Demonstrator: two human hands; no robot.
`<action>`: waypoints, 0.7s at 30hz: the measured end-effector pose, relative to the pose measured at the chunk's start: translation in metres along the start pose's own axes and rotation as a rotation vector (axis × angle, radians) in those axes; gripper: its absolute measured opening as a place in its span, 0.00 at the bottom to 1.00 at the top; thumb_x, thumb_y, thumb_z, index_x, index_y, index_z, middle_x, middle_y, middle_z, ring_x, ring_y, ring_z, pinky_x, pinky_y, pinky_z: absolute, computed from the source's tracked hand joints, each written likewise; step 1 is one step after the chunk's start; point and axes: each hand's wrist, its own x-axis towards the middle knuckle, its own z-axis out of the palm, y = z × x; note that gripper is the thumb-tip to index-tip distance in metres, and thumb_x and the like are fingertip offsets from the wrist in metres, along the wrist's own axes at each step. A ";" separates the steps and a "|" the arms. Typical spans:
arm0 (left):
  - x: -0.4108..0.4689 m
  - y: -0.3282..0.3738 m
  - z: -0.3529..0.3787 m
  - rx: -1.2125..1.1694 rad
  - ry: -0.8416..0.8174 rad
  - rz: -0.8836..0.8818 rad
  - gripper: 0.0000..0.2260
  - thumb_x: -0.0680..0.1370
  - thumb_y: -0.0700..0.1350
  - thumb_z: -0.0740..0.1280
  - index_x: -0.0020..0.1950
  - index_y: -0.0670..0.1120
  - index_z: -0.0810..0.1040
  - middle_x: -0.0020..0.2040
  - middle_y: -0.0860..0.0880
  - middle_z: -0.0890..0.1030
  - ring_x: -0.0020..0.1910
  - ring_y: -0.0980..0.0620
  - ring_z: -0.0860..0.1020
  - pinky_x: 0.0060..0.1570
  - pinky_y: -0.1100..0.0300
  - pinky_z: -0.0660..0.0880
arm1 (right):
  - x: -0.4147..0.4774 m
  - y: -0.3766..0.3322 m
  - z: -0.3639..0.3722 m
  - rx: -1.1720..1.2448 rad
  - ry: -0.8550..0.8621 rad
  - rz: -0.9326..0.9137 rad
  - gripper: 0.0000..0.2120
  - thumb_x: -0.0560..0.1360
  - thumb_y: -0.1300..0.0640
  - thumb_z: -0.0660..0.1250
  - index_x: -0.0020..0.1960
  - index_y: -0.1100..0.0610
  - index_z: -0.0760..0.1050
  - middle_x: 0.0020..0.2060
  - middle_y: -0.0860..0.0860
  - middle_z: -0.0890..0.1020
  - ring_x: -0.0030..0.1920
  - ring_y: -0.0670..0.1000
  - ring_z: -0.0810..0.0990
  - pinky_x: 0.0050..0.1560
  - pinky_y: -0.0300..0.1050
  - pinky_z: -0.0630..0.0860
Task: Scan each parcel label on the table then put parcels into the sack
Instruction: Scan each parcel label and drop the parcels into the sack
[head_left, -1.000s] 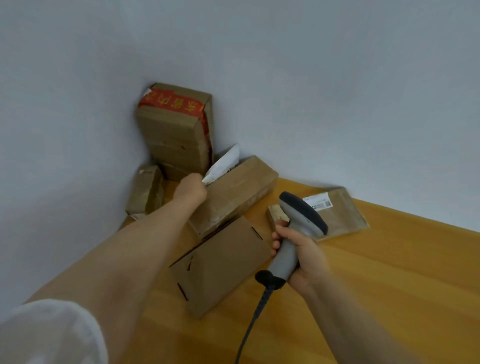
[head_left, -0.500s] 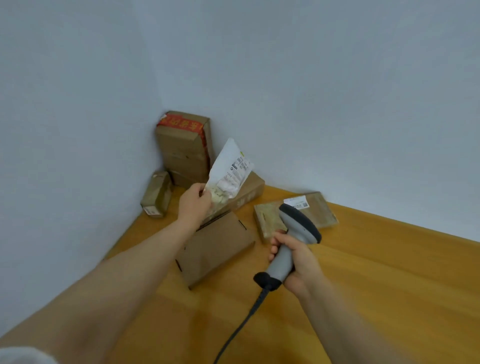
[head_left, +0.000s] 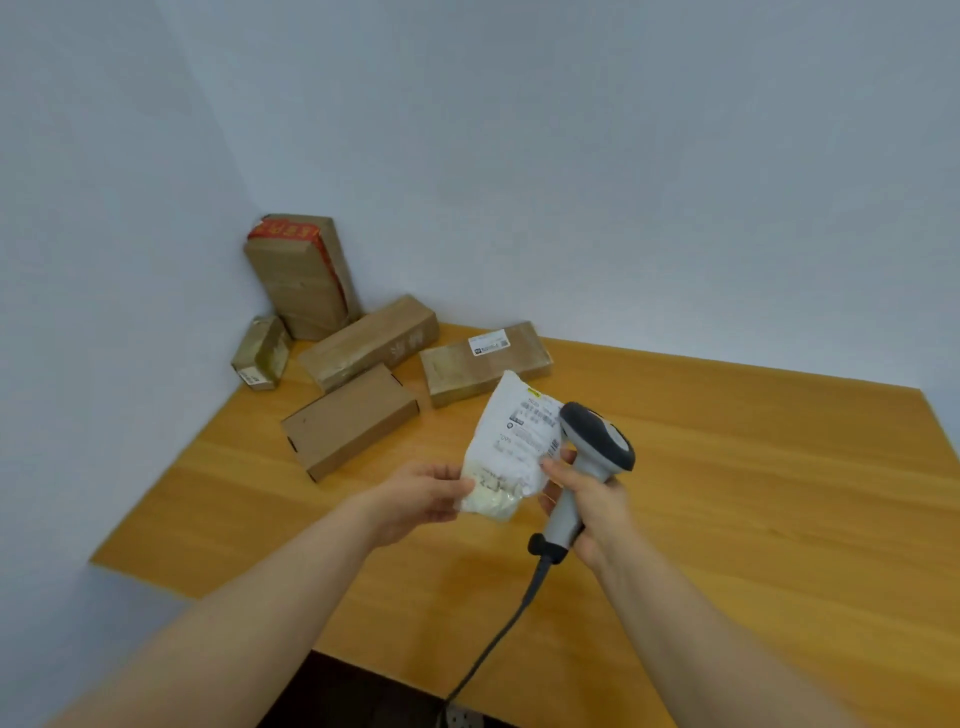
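Left grip (head_left: 421, 500) on pouch (head_left: 498, 467), scanner (head_left: 597, 441) overlapping label (head_left: 527, 428)

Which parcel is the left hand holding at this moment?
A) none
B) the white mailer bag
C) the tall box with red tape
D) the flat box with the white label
B: the left hand grips the white mailer bag by its lower edge, beside the scanner held in the right hand.

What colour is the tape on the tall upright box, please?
The tape is red, clearest in the head view.
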 end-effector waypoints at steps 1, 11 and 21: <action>-0.003 -0.001 0.001 0.039 -0.072 -0.022 0.06 0.77 0.39 0.68 0.53 0.42 0.80 0.50 0.45 0.83 0.48 0.50 0.79 0.52 0.56 0.75 | -0.004 0.000 -0.004 -0.019 0.004 -0.017 0.10 0.69 0.70 0.74 0.44 0.61 0.76 0.40 0.57 0.82 0.37 0.54 0.80 0.35 0.46 0.76; -0.017 0.047 0.025 0.003 -0.032 0.064 0.15 0.73 0.40 0.72 0.58 0.39 0.79 0.51 0.44 0.84 0.51 0.46 0.83 0.50 0.53 0.80 | -0.035 -0.008 -0.011 -0.175 0.007 -0.169 0.10 0.69 0.72 0.72 0.46 0.61 0.76 0.37 0.55 0.81 0.34 0.52 0.78 0.32 0.45 0.74; 0.002 0.057 -0.012 -0.022 0.302 0.196 0.14 0.74 0.33 0.70 0.59 0.38 0.77 0.55 0.41 0.82 0.50 0.44 0.82 0.52 0.49 0.79 | -0.068 -0.029 0.005 -0.336 -0.257 -0.130 0.05 0.74 0.64 0.71 0.44 0.62 0.75 0.26 0.54 0.74 0.24 0.50 0.70 0.27 0.43 0.71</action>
